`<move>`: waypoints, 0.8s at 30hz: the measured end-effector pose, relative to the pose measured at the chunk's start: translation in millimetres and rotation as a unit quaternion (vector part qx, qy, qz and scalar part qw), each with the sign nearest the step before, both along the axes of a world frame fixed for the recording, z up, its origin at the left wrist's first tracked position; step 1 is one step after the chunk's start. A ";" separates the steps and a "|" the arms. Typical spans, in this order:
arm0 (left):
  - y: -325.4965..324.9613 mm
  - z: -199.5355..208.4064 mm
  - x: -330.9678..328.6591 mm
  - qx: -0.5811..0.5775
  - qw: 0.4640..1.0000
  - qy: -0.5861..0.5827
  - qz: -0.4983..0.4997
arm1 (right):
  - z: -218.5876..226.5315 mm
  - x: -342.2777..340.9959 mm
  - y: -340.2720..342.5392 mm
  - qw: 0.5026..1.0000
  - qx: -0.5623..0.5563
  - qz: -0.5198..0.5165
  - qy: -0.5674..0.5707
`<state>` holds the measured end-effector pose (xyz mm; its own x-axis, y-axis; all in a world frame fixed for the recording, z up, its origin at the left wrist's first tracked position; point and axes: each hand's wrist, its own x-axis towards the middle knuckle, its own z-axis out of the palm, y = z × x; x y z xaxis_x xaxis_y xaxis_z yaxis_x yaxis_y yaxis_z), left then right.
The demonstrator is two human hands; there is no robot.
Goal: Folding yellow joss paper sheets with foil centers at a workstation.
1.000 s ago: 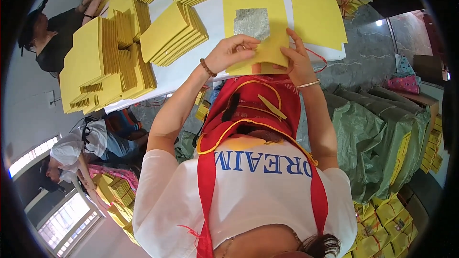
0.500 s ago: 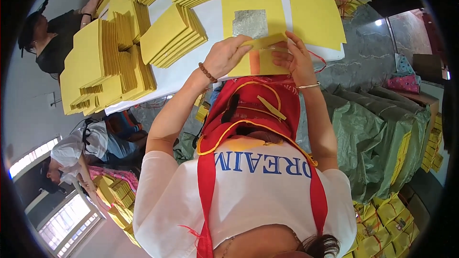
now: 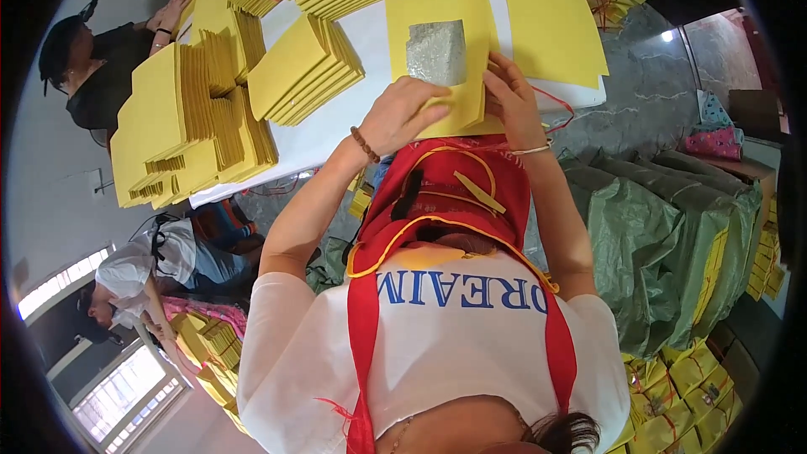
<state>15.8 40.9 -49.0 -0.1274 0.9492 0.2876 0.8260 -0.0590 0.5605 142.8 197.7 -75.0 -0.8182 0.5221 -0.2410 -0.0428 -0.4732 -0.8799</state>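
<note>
A yellow paper sheet (image 3: 399, 13) with a silver foil square (image 3: 436, 55) on it lies at the near edge of the white-topped table. My left hand (image 3: 403, 113) rests on the sheet's lower left, just below the foil. Its thumb and fingers are apart, and it grips nothing. At the sheet's right side, my right hand (image 3: 513, 105) has its fingers closed on the paper's edge, which is folded up and inward. Part of that edge is hidden behind the fingers.
Stacks of folded yellow paper (image 3: 311, 71) cover the table's left. Flat yellow sheets (image 3: 551, 21) lie on the right. Green plastic sacks (image 3: 622, 244) stand at right by tied yellow bundles (image 3: 681, 399). One person (image 3: 109, 76) touches stacks at far left; another (image 3: 151, 256) handles bundles below.
The near flap with an orange-red strip is no longer raised between my hands. My left hand has moved down and opened; my right hand has shifted to the sheet's right edge.
</note>
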 end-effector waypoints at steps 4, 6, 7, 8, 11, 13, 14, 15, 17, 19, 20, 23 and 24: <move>22.5 -5.5 -4.2 -0.073 0.940 -0.306 0.135 | 2.3 -0.9 -8.6 0.998 0.058 0.021 0.016; 34.5 -10.6 -10.0 -0.064 0.859 -0.487 0.144 | 5.0 -2.3 -14.0 0.977 0.207 0.042 -0.009; 38.9 -14.0 -11.2 -0.063 0.860 -0.486 0.143 | 5.2 -2.4 -15.0 0.977 0.209 0.040 -0.009; 41.9 -19.6 -12.2 -0.062 0.855 -0.492 0.150 | 4.7 -2.5 -15.9 0.969 0.242 0.039 -0.021; 44.6 -26.9 -12.8 -0.054 0.828 -0.538 0.151 | 0.4 -1.8 -18.7 0.957 0.286 0.029 -0.037; 45.6 -26.7 -11.6 -0.047 0.802 -0.577 0.145 | -1.3 -1.5 -18.4 0.954 0.297 0.022 -0.041; 46.7 -24.4 -9.5 -0.041 0.798 -0.582 0.148 | -2.1 -1.0 -17.2 0.953 0.300 0.021 -0.042; 47.6 -23.3 -8.0 -0.034 0.794 -0.588 0.151 | -2.8 -0.7 -16.6 0.952 0.303 0.020 -0.043; 47.9 -27.3 -8.1 -0.023 0.787 -0.598 0.150 | -0.9 -1.4 -15.9 0.954 0.296 0.021 -0.045; 47.1 -32.0 -7.9 -0.013 0.780 -0.608 0.148 | -0.2 -1.5 -15.4 0.955 0.291 0.020 -0.047; 46.6 -34.0 -7.6 -0.003 0.775 -0.614 0.148 | -0.2 -1.4 -15.2 0.958 0.283 0.023 -0.050; 45.8 -36.5 -7.6 0.007 0.769 -0.622 0.147 | -2.8 -1.4 -15.0 0.960 0.273 0.022 -0.049; 45.6 -36.7 -7.6 0.006 0.768 -0.623 0.148 | -4.2 -1.5 -14.9 0.961 0.272 0.020 -0.044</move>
